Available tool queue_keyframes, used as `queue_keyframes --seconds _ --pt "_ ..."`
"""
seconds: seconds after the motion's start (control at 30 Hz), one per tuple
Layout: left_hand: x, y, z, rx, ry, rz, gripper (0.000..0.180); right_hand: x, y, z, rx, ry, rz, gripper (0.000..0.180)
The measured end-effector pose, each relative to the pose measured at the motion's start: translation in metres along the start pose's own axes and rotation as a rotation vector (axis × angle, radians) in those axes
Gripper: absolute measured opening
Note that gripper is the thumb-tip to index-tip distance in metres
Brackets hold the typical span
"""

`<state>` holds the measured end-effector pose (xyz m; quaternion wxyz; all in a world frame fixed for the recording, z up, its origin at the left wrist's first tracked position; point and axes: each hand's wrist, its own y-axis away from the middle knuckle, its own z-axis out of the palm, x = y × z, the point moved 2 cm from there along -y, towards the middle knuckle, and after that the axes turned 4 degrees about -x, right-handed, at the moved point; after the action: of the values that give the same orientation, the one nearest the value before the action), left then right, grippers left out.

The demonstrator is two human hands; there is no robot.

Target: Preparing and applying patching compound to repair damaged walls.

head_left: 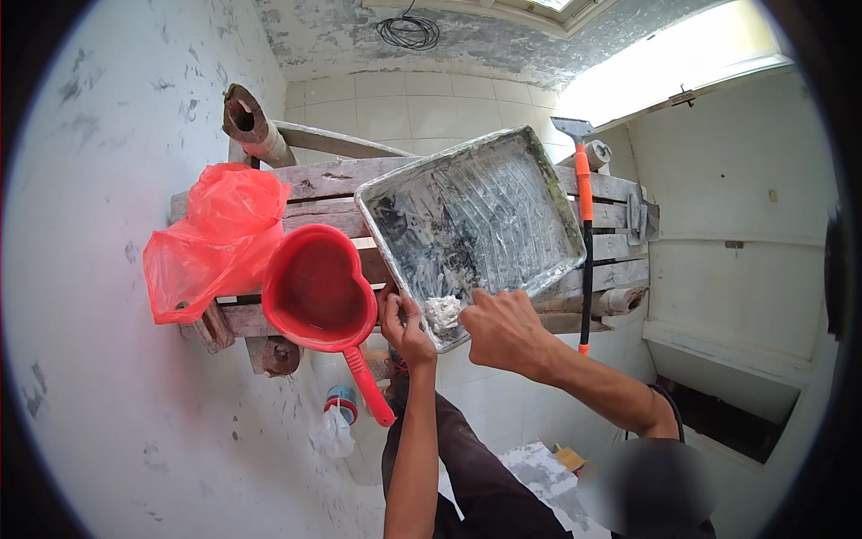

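A paint tray (503, 202) with a ribbed slope lies tilted across wooden planks, its inside smeared grey and white. My left hand (406, 328) is closed at the tray's near left rim, fingers curled against the edge. A lump of white paste (442, 313) sits in the tray's near corner, between my two hands. My right hand (507, 334) is a fist just right of the paste, over the near rim; anything inside it is hidden. Left of my left hand stands a red heart-shaped dipper (321, 286) holding some liquid, its handle pointing toward me.
The rough plank platform (328, 180) has gaps and log ends. A red plastic bag (220, 238) rests at its left, a long-handled scraper (585, 198) at the right. Below are a small bucket (341, 402) and a white plastic bag (334, 436). Coiled cable (409, 33) lies at the far side.
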<state>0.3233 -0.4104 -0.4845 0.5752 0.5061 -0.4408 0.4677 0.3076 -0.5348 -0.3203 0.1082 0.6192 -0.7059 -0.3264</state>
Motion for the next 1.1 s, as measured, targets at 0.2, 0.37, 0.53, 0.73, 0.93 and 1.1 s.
queue_keyframes --seconds 0.2,0.37,0.53,0.73,0.93,1.1 --pt "0.003 0.002 -0.004 -0.057 0.046 -0.105 0.018 -0.015 0.001 -0.03 -0.063 0.023 -0.046 0.013" --pt "-0.005 0.003 -0.003 -0.03 0.041 -0.082 0.02 -0.018 -0.011 0.016 -0.011 0.036 -0.149 0.012" --pt "-0.004 0.002 -0.005 -0.034 0.011 -0.067 0.021 -0.008 -0.02 0.013 0.116 -0.032 -0.135 0.009" --pt "-0.002 0.002 -0.003 -0.034 -0.027 -0.076 0.023 0.007 -0.028 0.004 0.134 -0.056 -0.026 0.007" --pt "0.003 0.002 -0.002 -0.042 -0.027 -0.091 0.024 -0.004 -0.009 -0.002 0.067 -0.015 -0.066 0.011" --pt "0.001 -0.002 -0.003 -0.032 -0.083 0.009 0.019 -0.027 -0.015 0.022 0.033 0.062 -0.248 0.012"
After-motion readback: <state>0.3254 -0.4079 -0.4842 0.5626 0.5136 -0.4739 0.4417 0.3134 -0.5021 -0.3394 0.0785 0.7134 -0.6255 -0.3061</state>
